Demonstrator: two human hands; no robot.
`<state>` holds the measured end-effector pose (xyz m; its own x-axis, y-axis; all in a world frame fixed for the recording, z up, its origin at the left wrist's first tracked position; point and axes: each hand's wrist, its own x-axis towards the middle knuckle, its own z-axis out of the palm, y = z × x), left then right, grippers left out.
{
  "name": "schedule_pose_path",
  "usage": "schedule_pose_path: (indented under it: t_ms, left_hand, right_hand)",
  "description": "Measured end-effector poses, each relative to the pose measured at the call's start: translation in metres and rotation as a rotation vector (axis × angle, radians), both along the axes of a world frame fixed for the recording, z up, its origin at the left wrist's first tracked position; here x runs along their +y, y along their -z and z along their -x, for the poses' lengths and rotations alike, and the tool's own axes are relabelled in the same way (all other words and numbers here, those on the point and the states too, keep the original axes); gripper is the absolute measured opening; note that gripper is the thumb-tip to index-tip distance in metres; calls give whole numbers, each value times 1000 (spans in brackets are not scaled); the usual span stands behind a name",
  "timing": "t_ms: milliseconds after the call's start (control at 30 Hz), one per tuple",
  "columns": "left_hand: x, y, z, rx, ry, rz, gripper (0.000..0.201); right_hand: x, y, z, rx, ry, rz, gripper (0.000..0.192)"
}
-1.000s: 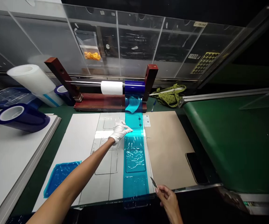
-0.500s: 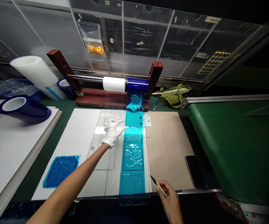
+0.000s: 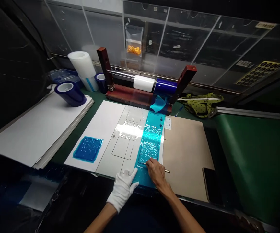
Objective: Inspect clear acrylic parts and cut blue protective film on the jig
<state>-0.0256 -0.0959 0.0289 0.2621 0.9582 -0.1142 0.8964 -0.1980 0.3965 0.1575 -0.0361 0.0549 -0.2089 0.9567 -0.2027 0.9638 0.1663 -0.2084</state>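
Observation:
My left hand point(image 3: 123, 188), in a white glove, rests by the near left edge of a strip of blue film point(image 3: 146, 174), thumb and forefinger apart. My bare right hand point(image 3: 156, 172) is closed around a slim craft knife point(image 3: 167, 171), whose handle end sticks out to the right; the blade is hidden under the fingers. That hand is on the film, just below a rounded rectangular outline. Left of the strip lies a clear sheet point(image 3: 110, 155) with dark outlines. A cut blue film piece point(image 3: 88, 149) lies on white board point(image 3: 103, 116) farther left.
Behind the film stands a dark red wooden roll holder point(image 3: 130, 97) with a white roll point(image 3: 143, 83) and a blue roll point(image 3: 165, 87). To the right are brown board point(image 3: 186, 149), a phone point(image 3: 213, 184) and a green pouch point(image 3: 200, 104). Stacked white sheets point(image 3: 33, 129) lie left.
My view has shifted. My left hand has come back toward the near edge from the film's upper part. My right hand has moved left and forward onto the film with the knife.

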Motion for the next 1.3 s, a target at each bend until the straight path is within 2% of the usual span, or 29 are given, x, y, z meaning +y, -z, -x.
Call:
schedule_pose_path:
  t_ms: [167,300,400,500,567,633,733,833,967,1067,1133,1200,1300]
  left_hand:
    - [-12,5,-11,34,-128,-23,50]
    - [-15,4,-15,-26,-205,-21,48]
    - [-18,3,-14,-122,-298,1,45]
    - [-29,4,-10,-241,-491,51,41]
    - [-39,4,-6,-336,-630,133,44]
    - [-47,4,-3,-456,-710,261,50]
    - [-52,0,-4,-653,-726,445,56]
    - [-51,-2,-11,-790,-743,529,55]
    - [-51,-9,-25,-899,-803,516,50]
    - [-56,-23,-30,-980,-822,465,44]
    - [-57,-36,-24,-1015,-827,416,40]
    - [-53,-49,-5,-1020,-849,349,38]
    - [-36,-59,50,-982,-934,228,43]
  right_hand:
    - [15,9,24,-34,-135,1,27]
    - [15,10,22,-61,-163,3,26]
    - [7,8,1,-88,-151,5,26]
    - [-4,4,-30,-118,-122,8,26]
    - [-13,0,-54,-139,-98,15,25]
    - [-22,-4,-77,-159,-68,22,23]
    - [-34,-9,-106,-181,-13,31,23]
    - [-44,-14,-122,-174,44,26,23]
    - [-54,-19,-121,-65,152,-9,18]
    - [-60,-21,-115,35,191,-26,16]
    - [-63,-23,-111,96,208,-35,19]
    - [-65,-24,-108,150,229,-40,22]
    - [-66,-26,-103,209,271,-29,25]
